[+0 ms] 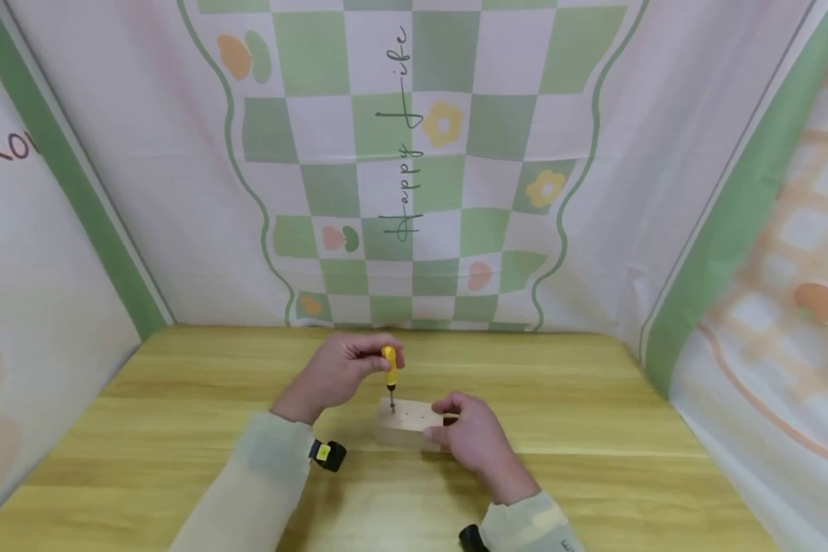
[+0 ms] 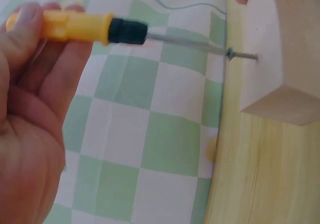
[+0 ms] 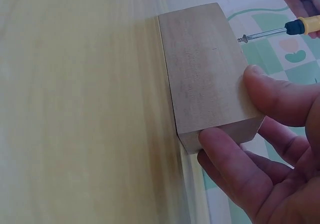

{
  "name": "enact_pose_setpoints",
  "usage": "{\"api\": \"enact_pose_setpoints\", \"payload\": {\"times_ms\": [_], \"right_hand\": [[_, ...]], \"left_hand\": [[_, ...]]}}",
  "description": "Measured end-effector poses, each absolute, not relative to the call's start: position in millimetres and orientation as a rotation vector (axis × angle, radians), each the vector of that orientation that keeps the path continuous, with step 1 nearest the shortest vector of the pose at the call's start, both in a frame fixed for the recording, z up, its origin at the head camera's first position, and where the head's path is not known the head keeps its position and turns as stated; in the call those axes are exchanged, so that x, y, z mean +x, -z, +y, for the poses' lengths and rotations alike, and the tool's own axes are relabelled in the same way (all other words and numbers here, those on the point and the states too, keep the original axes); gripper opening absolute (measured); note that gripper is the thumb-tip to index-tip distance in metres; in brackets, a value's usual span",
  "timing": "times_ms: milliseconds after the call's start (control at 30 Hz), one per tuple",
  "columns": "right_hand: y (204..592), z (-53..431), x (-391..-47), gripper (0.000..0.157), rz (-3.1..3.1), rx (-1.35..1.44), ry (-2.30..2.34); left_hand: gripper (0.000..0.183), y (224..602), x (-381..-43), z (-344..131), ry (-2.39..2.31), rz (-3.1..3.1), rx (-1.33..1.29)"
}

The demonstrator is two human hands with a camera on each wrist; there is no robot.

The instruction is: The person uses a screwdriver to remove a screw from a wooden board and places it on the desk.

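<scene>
A screwdriver with a yellow handle (image 2: pixel 75 26) and black collar is pinched between the thumb and fingers of my left hand (image 1: pixel 334 376). Its shaft points down, with the tip at the head of a screw (image 2: pixel 242 55). The screw stands partly sunk in the top face of a pale wooden block (image 1: pixel 410 437), near the block's left end; much of its thread shows. With thumb and fingers, my right hand (image 1: pixel 476 437) grips the block's right end, in the right wrist view around the near end of the block (image 3: pixel 205 74). Small dark holes mark the block's top.
The block lies on a wood-grain table (image 1: pixel 200 429). Behind the table hangs a green-and-white checked cloth (image 1: pixel 379 184), with printed cloth walls to the left and right. Each wrist bears a dark strap, the left one with a black wrist device (image 1: pixel 330 456).
</scene>
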State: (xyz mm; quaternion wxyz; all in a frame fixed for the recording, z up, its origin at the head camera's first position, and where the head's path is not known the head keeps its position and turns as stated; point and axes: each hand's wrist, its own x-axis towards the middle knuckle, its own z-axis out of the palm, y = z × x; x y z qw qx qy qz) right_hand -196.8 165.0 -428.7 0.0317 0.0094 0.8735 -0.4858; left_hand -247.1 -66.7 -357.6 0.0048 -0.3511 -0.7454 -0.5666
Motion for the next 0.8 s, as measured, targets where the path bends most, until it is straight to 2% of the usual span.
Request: {"api": "enact_pose_setpoints", "payload": {"times_ms": [100,300,400,533,800], "right_hand": [[428,164,-197,0.035,2.696,0.036,1.486],[428,163,-196,0.034,2.723,0.054,1.478],[428,164,-197,0.035,2.734,0.064,1.481],[428,165,-197,0.036,2.738,0.052,1.477],[428,164,-195,0.034,2.705,0.023,1.514]], "left_hand": [[0.018,359,-239,-57,1.739,-2.266,-0.956],[0.021,364,-213,-31,1.423,-2.13,-0.435],[0.022,368,-206,-25,1.312,-2.046,-0.36],[0.027,368,-209,-32,1.357,-2.076,-0.518],[0.032,360,-230,-67,1.798,-2.279,-1.137]]}}
